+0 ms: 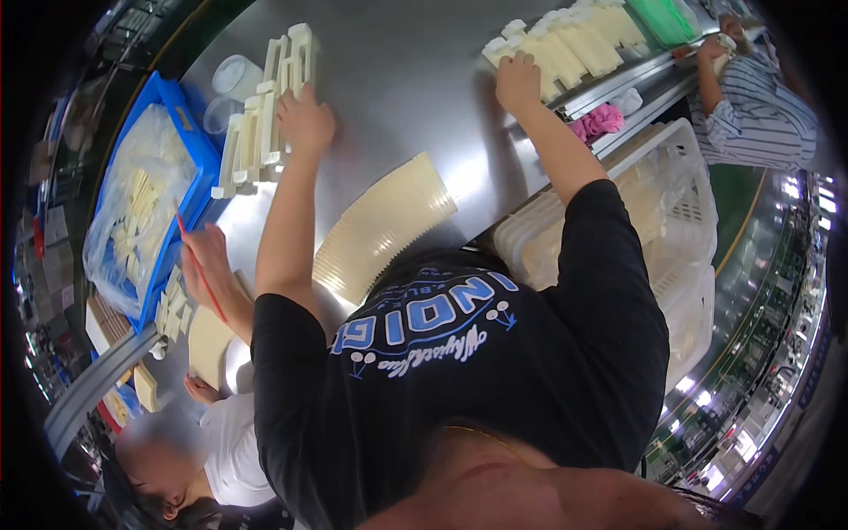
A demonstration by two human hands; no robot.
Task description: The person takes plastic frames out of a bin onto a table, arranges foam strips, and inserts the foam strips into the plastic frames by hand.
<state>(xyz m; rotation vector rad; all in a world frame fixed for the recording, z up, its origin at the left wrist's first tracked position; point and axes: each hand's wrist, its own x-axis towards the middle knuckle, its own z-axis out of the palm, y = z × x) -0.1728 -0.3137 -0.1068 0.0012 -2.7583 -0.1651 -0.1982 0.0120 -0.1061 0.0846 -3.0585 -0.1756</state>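
Observation:
On the steel table, my left hand (306, 122) is at the right side of a cluster of long cream plastic frames (261, 132) standing close together. Its fingers curl over the edge of one frame. Further right, my right hand (519, 84) grips the near left end of a row of cream plastic parts (579, 49) lying side by side. The palm hides how much of that part it holds. Between my arms, close to my body, a curved sheet of ribbed cream strips (384, 225) lies flat.
Left of the frames stand clear round containers (237, 78) and a blue crate (190, 132) with bagged cream pieces. A co-worker's hand (208, 261) holds a thin red tool at lower left. White baskets (689, 203), a pink cloth (601, 122) and another person (760, 110) are at right.

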